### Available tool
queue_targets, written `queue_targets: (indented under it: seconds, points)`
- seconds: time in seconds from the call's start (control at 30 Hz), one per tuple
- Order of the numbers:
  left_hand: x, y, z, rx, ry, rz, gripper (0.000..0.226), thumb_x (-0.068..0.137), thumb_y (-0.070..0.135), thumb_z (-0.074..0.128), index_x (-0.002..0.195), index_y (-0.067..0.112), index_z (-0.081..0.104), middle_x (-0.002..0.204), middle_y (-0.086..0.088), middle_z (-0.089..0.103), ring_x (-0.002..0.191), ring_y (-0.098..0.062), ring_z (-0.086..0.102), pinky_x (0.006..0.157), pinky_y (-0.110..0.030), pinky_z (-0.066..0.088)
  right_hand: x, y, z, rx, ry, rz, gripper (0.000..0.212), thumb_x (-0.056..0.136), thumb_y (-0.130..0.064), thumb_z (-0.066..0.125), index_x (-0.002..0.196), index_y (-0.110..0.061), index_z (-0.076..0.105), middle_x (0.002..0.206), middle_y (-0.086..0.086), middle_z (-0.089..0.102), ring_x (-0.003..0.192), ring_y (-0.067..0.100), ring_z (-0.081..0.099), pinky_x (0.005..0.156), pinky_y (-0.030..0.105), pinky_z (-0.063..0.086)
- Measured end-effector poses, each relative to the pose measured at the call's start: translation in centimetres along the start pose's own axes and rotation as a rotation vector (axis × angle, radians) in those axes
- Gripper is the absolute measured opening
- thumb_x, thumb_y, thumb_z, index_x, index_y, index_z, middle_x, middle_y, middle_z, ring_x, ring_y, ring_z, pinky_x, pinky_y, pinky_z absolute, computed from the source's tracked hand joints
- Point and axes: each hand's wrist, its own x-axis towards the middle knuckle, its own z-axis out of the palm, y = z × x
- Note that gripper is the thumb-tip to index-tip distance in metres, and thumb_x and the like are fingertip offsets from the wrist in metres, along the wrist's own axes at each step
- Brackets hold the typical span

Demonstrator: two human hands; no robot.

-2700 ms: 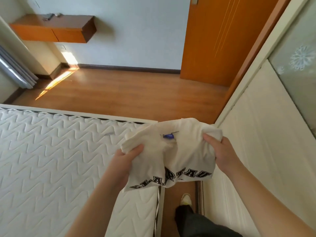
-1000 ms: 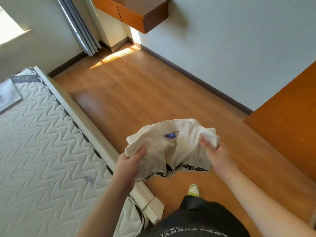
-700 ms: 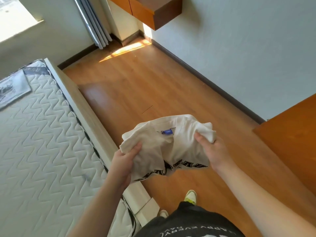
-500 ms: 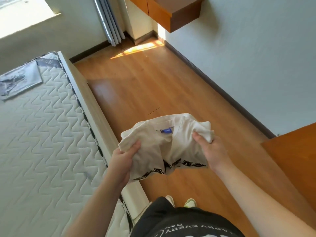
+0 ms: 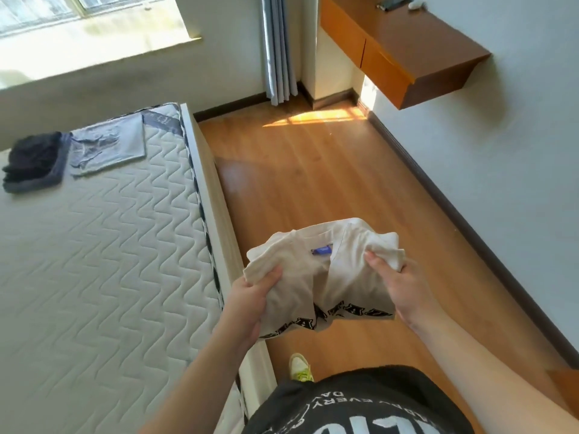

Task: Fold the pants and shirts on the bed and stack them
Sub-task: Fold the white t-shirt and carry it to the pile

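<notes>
I hold a cream shirt (image 5: 341, 270) with black lettering and a blue neck label, bunched up in the air beside the bed's right edge, above the floor. My left hand (image 5: 253, 296) grips its left side and my right hand (image 5: 394, 286) grips its right side. On the far end of the quilted white mattress (image 5: 103, 264) lies a folded light grey shirt (image 5: 108, 145). To its left sits a folded dark pile (image 5: 33, 159), black cloth on top of dark blue-grey cloth.
The wooden floor (image 5: 329, 170) runs along the bed's right side to a white wall. An orange wall-mounted drawer unit (image 5: 404, 48) hangs at upper right. A blue-grey curtain (image 5: 279, 48) and a window are at the far wall. My foot in a shoe (image 5: 300, 368) stands beside the bed frame.
My view has swung left from the door side toward the window, bringing the bed's far end and the folded clothes into sight. Both hands keep the same grip on the cream shirt.
</notes>
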Motion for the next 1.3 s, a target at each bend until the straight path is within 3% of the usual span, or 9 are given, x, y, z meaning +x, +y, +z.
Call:
queue_targets:
  seconds: [0.13,0.33,0.47,0.63,0.73,0.97,1.1,1.3]
  points:
    - [5.0,4.3,0.5,0.072,-0.03,0.027,0.047,0.067,0.048,0.086,0.103,0.021,0.072,0.098,-0.004,0.077,0.088,-0.023,0.075,0.065,-0.035,0.06,4.8,-3.1,1.7,0.012,-0.014,-0.014,0.029,0.082,-0.054,0.07,0.093,-0.028,0.077,0.097,-0.002,0.076,0.095,0.019,0.071,0.087,0.044,0.056]
    - [13.8,8.8,3.8,0.026,0.019,0.039,0.05,0.069,0.045,0.082,0.108,0.018,0.07,0.102,-0.006,0.076,0.094,-0.025,0.074,0.076,-0.041,0.058,14.9,-7.1,0.8,0.028,-0.043,-0.019,0.027,0.081,-0.051,0.069,0.094,-0.028,0.077,0.097,0.001,0.076,0.092,0.02,0.072,0.081,0.041,0.057]
    - [19.4,11.7,6.8,-0.037,0.066,0.059,0.044,0.077,0.036,0.082,0.112,0.014,0.068,0.106,-0.009,0.075,0.098,-0.028,0.072,0.079,-0.043,0.058,22.8,-10.0,-0.7,0.043,-0.077,-0.009,0.022,0.085,-0.045,0.069,0.096,-0.028,0.077,0.099,0.002,0.076,0.095,0.02,0.072,0.087,0.043,0.055]
    - [24.0,16.4,10.2,-0.048,0.122,0.106,0.055,0.065,0.05,0.087,0.108,0.021,0.072,0.108,-0.008,0.074,0.099,-0.028,0.072,0.08,-0.046,0.059,31.3,-14.8,-2.2,0.005,-0.197,0.036,0.036,0.08,-0.054,0.07,0.1,-0.024,0.076,0.102,0.003,0.076,0.099,0.023,0.071,0.096,0.052,0.051]
    - [26.5,18.6,11.1,-0.058,0.14,0.146,0.044,0.065,0.051,0.086,0.099,0.026,0.076,0.107,-0.009,0.074,0.099,-0.029,0.072,0.075,-0.039,0.06,36.2,-17.7,-1.5,0.001,-0.248,0.041,0.03,0.082,-0.047,0.07,0.099,-0.022,0.076,0.1,0.006,0.076,0.097,0.024,0.072,0.096,0.054,0.051]
    - [33.2,23.6,9.6,-0.123,0.296,0.206,0.037,0.074,0.05,0.079,0.101,0.025,0.076,0.104,-0.009,0.075,0.094,-0.026,0.073,0.067,-0.03,0.059,46.6,-22.5,4.6,-0.056,-0.32,0.021,0.017,0.086,-0.038,0.072,0.091,-0.022,0.077,0.096,0.006,0.076,0.092,0.025,0.073,0.091,0.055,0.054]
    - [38.4,27.1,7.2,-0.127,0.358,0.255,0.041,0.069,0.053,0.079,0.097,0.023,0.077,0.098,-0.01,0.076,0.09,-0.027,0.074,0.065,-0.029,0.057,52.3,-24.7,9.8,-0.102,-0.373,0.01,0.017,0.089,-0.035,0.07,0.091,-0.019,0.077,0.096,0.009,0.076,0.095,0.028,0.072,0.093,0.058,0.052]
    - [45.6,32.6,2.1,-0.212,0.443,0.273,0.042,0.066,0.054,0.078,0.097,0.026,0.077,0.1,-0.008,0.076,0.094,-0.028,0.073,0.08,-0.043,0.057,60.1,-29.0,17.5,-0.136,-0.408,-0.019,0.015,0.087,-0.038,0.07,0.098,-0.03,0.077,0.1,0.001,0.076,0.096,0.021,0.072,0.094,0.054,0.053]
